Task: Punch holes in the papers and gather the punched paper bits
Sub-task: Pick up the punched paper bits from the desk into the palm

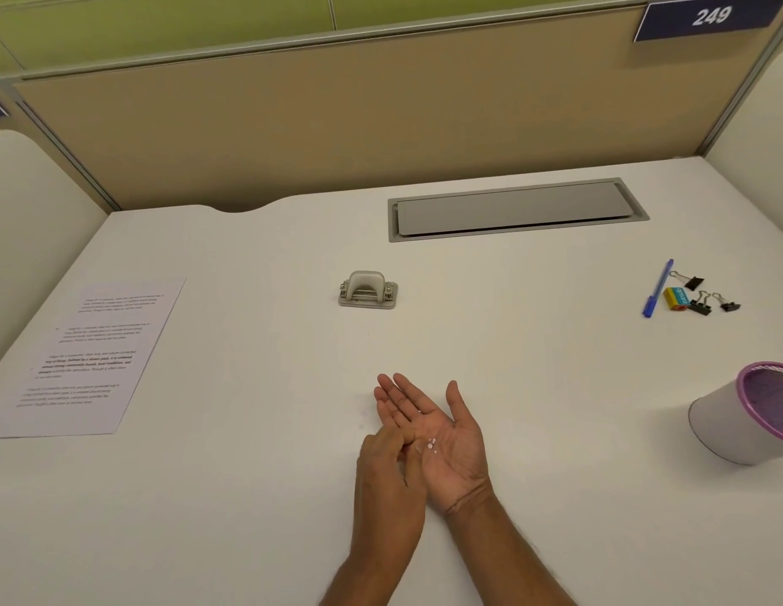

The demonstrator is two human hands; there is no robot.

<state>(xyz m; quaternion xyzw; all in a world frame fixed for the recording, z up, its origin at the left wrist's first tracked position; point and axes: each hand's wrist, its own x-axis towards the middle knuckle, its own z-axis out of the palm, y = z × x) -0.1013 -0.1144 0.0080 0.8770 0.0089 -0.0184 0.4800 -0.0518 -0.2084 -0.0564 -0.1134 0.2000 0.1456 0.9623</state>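
Gathering seems the step: lower centre, the right hand (446, 439) lies open, palm up, carrying paper bits (431, 444); the left hand (387, 472), fingers curled, touches it, contents unclear. Next: probably tip them into the right-edge cup (730, 424).

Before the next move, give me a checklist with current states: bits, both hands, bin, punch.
1. Small white punched paper bits lie in the upturned palm: ok.
2. Right hand is palm up, fingers straight, level enough to carry them: ok.
3. Left hand has its fingers curled at the edge of that palm; whether they pinch a bit: cannot tell.
4. White container with purple mesh rim stands at the desk's right, apart from both hands, mouth unobstructed: ok.
5. Stray bits left on the white desk: too small to see, cannot tell.
6. Grey metal two-hole punch sits beyond the hands, out of the way: ok.
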